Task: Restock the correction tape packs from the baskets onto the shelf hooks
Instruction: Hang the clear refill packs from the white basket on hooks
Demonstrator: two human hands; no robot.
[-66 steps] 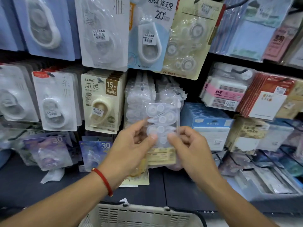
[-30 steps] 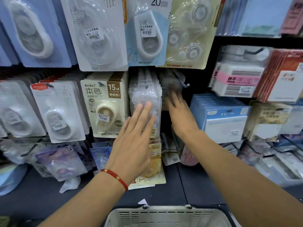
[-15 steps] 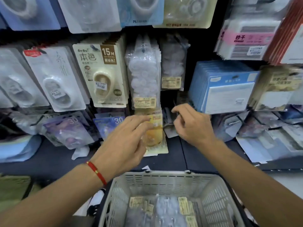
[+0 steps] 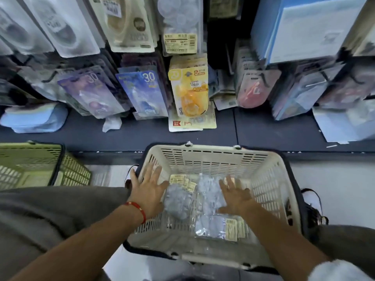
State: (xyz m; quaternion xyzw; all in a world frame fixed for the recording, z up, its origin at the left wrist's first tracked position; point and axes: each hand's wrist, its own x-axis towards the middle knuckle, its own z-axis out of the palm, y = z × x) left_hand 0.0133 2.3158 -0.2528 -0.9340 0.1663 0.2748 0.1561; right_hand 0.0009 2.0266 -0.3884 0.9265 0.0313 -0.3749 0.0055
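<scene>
The upper rows of hanging goods are cut off by the top edge, and much of the shelf display is blurred, so print on most cards cannot be read. The clear plastic correction tape packs (image 4: 205, 201) with pale yellow label strips are seen lying in a loose heap on the bottom of the cream slotted plastic basket (image 4: 269, 179); their exact number cannot be made out. Both hands are held inside the basket with fingers spread and straight: the left hand (image 4: 149, 189), a red cord at its wrist, is near the left wall, and the right hand (image 4: 236, 196) is above the packs. Neither grip is closed on anything. A green slotted basket (image 4: 30, 165) is partly cut off at left. The dark shelf board (image 4: 263, 130) is seen beyond, above a pale floor.
</scene>
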